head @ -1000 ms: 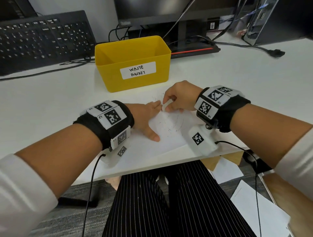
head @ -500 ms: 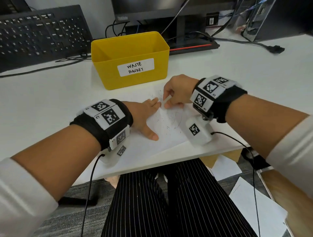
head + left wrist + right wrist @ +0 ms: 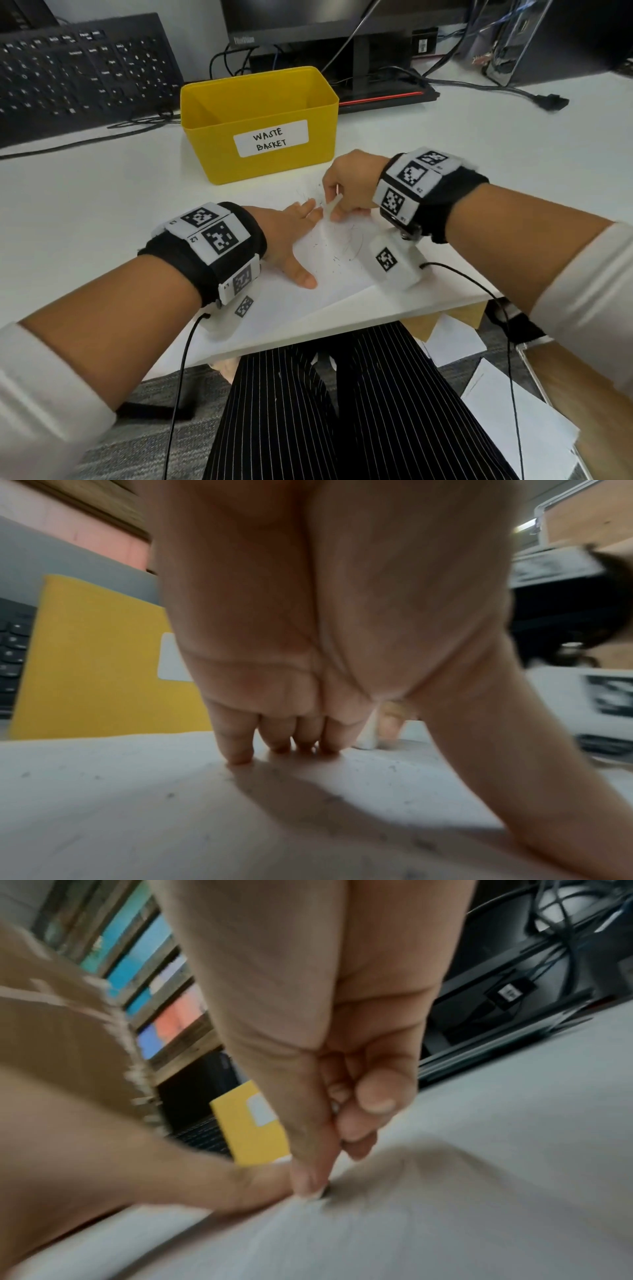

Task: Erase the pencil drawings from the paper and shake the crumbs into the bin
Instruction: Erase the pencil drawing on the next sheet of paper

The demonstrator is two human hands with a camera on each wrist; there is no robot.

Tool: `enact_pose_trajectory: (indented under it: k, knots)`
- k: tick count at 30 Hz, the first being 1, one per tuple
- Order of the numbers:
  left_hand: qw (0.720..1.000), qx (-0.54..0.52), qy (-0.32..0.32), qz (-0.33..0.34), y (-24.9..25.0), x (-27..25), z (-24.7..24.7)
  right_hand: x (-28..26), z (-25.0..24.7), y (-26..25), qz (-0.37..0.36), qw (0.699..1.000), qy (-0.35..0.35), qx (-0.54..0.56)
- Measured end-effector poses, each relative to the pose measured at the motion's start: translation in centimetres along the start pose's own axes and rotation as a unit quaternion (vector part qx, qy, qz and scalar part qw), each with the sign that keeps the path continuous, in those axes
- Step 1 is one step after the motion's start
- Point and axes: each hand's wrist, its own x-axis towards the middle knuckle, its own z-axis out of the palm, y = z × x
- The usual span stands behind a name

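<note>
**Eraser tip down on the sheet, bin waiting behind**

Paper (image 3: 308, 294) lies flat at the near edge of the white desk (image 3: 85, 212), speckled with dark crumbs and faint pencil strokes. Nearest the person, the left hand (image 3: 291, 236) lies spread on the sheet, fingers straight and thumb splayed out, pressing it down and gripping nothing; it sits where it did a second ago. Just beyond its fingertips, the right hand (image 3: 349, 185) pinches a slim white eraser (image 3: 333, 207) between thumb and curled fingers, lower end on the paper. Compared with half a second back, that hand has edged slightly away from the person, so the eraser now meets the sheet just past the left index finger. In the right wrist view the grip is blurred, though the thumb and fingers are plainly closed together.

Farther off, close behind both hands, stands the yellow bin (image 3: 260, 102) labelled "WASTE BASKET", upright and open-topped. Beyond it, a black keyboard (image 3: 78, 72) sits to the left and a monitor stand (image 3: 370, 51) to the right.
</note>
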Motion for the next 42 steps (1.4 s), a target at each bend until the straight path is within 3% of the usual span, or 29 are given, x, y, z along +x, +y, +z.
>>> enact_pose_trajectory:
  k: [7,12,16,20,23,30,37,42]
  knots:
    - [1.000,-0.001,0.003,-0.006,0.1,0.0,0.0,-3.5,1.7,0.3,-0.029,0.993,-0.091,0.069]
    - [1.000,-0.001,-0.004,0.000,0.1,-0.1,-0.1,-0.3,0.3,0.6,0.019,0.997,-0.017,0.074]
    - [1.000,-0.005,-0.004,-0.004,0.1,-0.1,-0.1,-1.0,0.6,0.0,0.004,1.000,0.017,0.023]
    - [1.000,-0.006,-0.002,-0.007,0.3,-0.1,-0.2,-4.2,2.2,-0.3,-0.018,1.000,-0.015,-0.001]
    - [1.000,-0.005,-0.004,-0.008,0.3,-0.2,-0.2,-4.4,1.7,0.2,0.000,0.997,-0.053,0.059]
    - [1.000,-0.013,-0.009,-0.013,0.3,-0.4,-0.3,-1.6,0.7,0.3,0.033,0.998,0.018,0.054]
    - [1.000,-0.015,-0.004,-0.010,0.1,-0.1,-0.2,-4.9,2.0,0.8,0.004,0.995,-0.066,0.078]
    - [1.000,-0.018,-0.012,-0.011,0.3,-0.1,-0.3,-1.7,0.5,0.7,0.012,0.999,0.010,0.043]
